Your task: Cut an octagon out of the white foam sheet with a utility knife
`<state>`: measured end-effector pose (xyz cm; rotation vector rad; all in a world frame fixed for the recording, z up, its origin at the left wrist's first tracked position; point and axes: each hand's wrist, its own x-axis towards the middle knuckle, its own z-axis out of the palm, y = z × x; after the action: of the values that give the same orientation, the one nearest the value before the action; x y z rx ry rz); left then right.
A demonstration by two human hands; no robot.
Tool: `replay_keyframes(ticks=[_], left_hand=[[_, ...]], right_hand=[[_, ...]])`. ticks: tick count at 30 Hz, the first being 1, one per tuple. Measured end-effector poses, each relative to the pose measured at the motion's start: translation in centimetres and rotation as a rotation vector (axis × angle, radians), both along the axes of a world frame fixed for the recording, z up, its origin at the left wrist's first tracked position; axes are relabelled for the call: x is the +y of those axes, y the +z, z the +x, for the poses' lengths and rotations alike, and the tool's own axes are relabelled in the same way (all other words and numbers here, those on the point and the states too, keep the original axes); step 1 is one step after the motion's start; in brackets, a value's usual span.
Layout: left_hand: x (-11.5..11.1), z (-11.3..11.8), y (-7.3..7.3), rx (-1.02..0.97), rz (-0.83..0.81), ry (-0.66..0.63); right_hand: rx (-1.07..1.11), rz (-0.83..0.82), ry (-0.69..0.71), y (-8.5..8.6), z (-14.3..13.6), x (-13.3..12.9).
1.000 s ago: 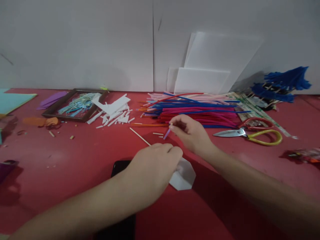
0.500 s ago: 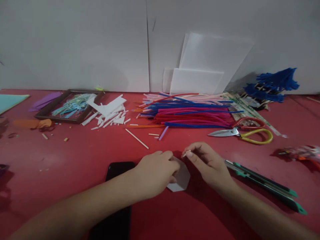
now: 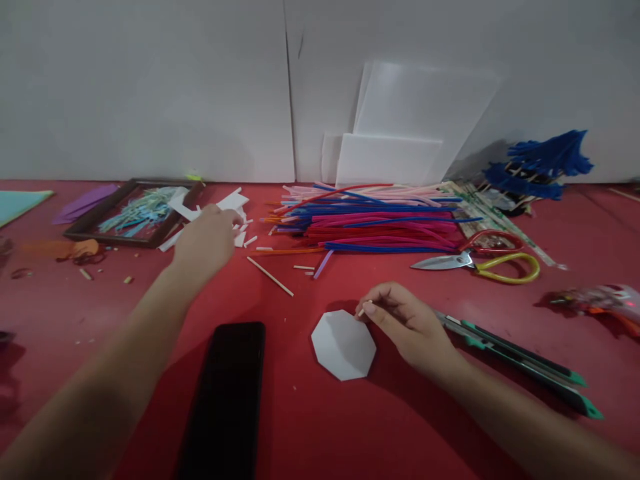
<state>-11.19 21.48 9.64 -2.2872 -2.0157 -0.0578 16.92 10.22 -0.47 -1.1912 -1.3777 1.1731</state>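
Note:
My right hand (image 3: pixel 400 323) pinches a short pale stick (image 3: pixel 365 309) between thumb and fingers, just above the right edge of a white octagonal piece (image 3: pixel 344 345). That piece lies flat on the red table (image 3: pixel 310 427). At the upper left, my left hand (image 3: pixel 207 240) reaches over a pile of white scraps (image 3: pixel 234 200). Its fingertips point down among the scraps and are mostly hidden, so whether they grip one is unclear.
A black phone (image 3: pixel 227 400) lies between my forearms. Scissors (image 3: pixel 475 261) and green-black cutters (image 3: pixel 520 363) lie at the right. Behind are coloured pipe cleaners (image 3: pixel 385 227), a brown frame (image 3: pixel 155 239), white sheets (image 3: pixel 390 157) against the wall and a blue model (image 3: pixel 545 163).
My left hand has moved from the octagon to the scraps at the upper left, uncovering the octagon and more of the phone. My right hand still holds the stick in nearly the same place.

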Motion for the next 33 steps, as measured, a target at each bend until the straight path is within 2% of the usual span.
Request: replay_keyframes(ticks=[3,7,9,12,15,17,19,21,23,26,29,33], left_hand=[[0.6,-1.2,-0.2,0.039,0.04,0.085],[0.5,-1.3,-0.7,0.067,0.087,0.125],[0.3,-1.0,-0.6,0.071,0.148,0.117],[-0.6,0.3,0.3,0.066,0.169,0.029],[-3.1,3.0,1.4,0.053,0.084,-0.103],[-5.8,5.4,1.6,0.039,0.036,-0.179],[-9.1,7.6,0.9,0.037,-0.096,-0.3],[-12.2,9.1,-0.4,0.102,-0.27,-0.448],[-14.6,9.7,-2.1,0.156,-0.25,-0.515],[-15.8,9.8,-4.0,0.185,-0.23,-0.526],[-15.4,9.7,-4.5,0.203,-0.303,-0.556],[-14.7,9.8,-4.7,0.198,-0.283,-0.734]], right_hand=[[0.019,-0.025,0.003,0.2,0.0,0.0],[0.059,-0.088,0.005,0.7,0.0,-0.4],[0.096,-0.14,0.014,1.0,0.0,-0.7],[0.176,-0.245,0.034,1.5,0.2,-0.9],[0.264,-0.364,0.048,2.0,0.7,-0.5],[0.306,-0.43,0.054,2.2,1.1,0.0],[0.327,-0.47,0.052,2.3,1.5,0.3],[0.327,-0.484,0.043,2.4,1.9,0.3],[0.305,-0.475,0.042,2.5,2.1,-0.1],[0.227,-0.411,0.047,2.4,2.5,-1.0],[0.086,-0.262,0.024,2.1,2.8,-1.9],[-0.177,0.027,-0.015,1.5,2.8,-2.2]])
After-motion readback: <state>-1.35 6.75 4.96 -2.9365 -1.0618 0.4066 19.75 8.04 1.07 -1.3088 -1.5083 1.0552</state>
